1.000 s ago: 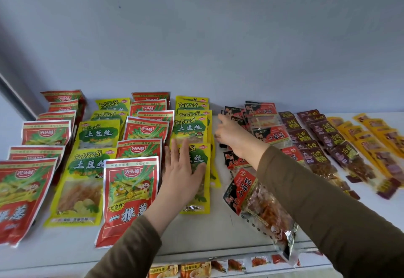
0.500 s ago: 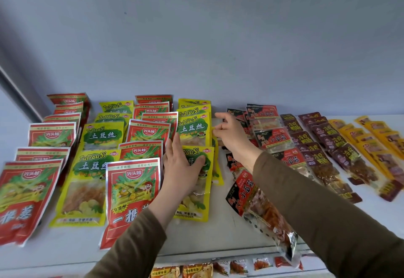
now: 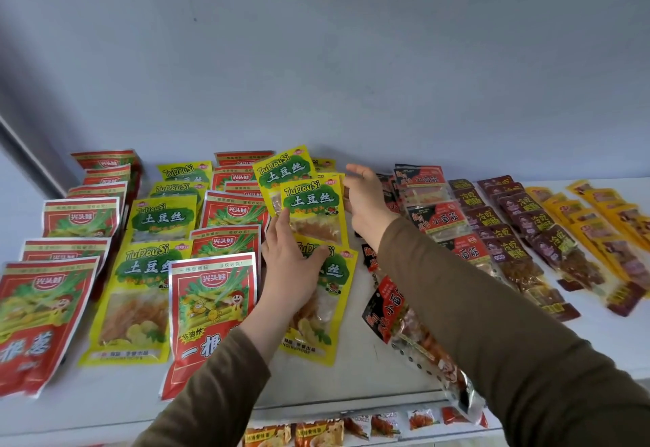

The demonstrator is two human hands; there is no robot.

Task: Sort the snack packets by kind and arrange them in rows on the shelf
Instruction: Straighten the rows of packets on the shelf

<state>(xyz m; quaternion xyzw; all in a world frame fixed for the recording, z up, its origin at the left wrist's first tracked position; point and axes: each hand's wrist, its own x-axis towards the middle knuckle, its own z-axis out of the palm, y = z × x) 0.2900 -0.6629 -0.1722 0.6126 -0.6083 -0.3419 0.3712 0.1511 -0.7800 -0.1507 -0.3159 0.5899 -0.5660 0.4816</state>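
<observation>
Near edge: the front yellow packet is lain flat on the shelf, pressed under the left hand, fingers flat.
Handling: judged light, limp and slippery; best pinched at the sealed side edges.
Farther back: a raised yellow packet is steadied by the right hand, fingers loosely spread at its edge.
Writing: "TuDouSi" is printed there.
</observation>
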